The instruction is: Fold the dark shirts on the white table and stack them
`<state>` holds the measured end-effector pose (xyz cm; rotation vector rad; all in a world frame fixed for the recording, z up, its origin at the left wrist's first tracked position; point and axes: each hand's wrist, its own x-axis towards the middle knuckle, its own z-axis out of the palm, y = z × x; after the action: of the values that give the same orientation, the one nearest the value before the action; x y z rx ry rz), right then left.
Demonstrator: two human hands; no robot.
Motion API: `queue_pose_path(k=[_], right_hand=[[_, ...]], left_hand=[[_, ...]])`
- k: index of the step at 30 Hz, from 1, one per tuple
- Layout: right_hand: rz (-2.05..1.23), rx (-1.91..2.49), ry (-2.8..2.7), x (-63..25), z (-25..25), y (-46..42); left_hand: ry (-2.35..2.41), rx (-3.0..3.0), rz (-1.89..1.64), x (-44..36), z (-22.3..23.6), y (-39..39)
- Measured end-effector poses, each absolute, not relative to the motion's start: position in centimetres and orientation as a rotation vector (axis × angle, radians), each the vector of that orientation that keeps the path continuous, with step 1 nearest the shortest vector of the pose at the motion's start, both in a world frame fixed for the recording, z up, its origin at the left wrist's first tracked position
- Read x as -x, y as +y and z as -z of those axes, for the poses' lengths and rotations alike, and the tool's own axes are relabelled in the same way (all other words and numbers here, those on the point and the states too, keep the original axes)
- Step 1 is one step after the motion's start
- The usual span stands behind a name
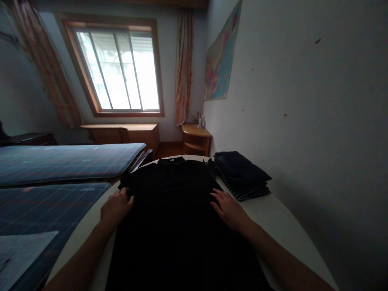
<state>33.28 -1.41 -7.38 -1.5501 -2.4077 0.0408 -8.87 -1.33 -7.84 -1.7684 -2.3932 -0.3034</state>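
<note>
A black collared shirt (pixel 176 218) lies spread flat on a pale round table (pixel 281 226), its collar at the far end. My left hand (pixel 115 207) rests at the shirt's left edge just below the sleeve, fingers on the cloth and thumb apart. On the opposite edge lies my right hand (pixel 228 208), its fingers spread over the fabric. Neither hand visibly grips the cloth. Beyond my right hand sits a stack of folded dark clothes (pixel 239 171), with a striped piece near the bottom.
Beds with blue plaid mattresses (pixel 69 161) stand to the left, a pale sheet (pixel 27 254) on the nearer one. A white wall (pixel 303 133) runs along the right. A wooden desk (pixel 142 127) and a corner shelf (pixel 197 131) stand near the window (pixel 121 68).
</note>
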Motion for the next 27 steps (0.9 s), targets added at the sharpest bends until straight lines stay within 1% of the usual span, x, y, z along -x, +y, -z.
queue_pose_path(k=[3, 5, 9, 13, 17, 20, 22, 27], right_hand=[[0.154, 1.788, -2.323, -34.2, 6.8, -1.8], [0.219, 1.938, -2.277, -34.6, 6.3, -2.0], [0.23, 2.098, -2.234, -34.8, 5.4, -2.5], [0.138, 2.2, -2.23, -34.8, 5.1, -3.1], [0.031, 2.23, -2.255, -34.8, 5.1, -3.5], [0.027, 2.228, -2.23, -34.7, 5.1, -3.3], [0.029, 2.22, -2.175, -34.7, 5.0, -2.9], [0.059, 2.141, -2.085, -35.2, 4.9, -1.5]], left_hand=[[-2.505, 1.774, 0.343, 9.9, 8.0, -0.9], [-2.551, 1.752, 0.425, 10.0, 8.0, -0.6], [-2.575, 1.663, 0.558, 10.0, 8.1, -0.3], [-2.549, 1.693, 0.618, 10.0, 8.0, -0.4], [-2.591, 1.782, 0.533, 9.4, 8.0, -0.6], [-2.59, 1.88, 0.4, 9.1, 8.1, -0.9], [-2.554, 1.948, 0.38, 9.3, 8.1, -0.9], [-2.472, 1.802, 0.681, 10.7, 7.7, -0.1]])
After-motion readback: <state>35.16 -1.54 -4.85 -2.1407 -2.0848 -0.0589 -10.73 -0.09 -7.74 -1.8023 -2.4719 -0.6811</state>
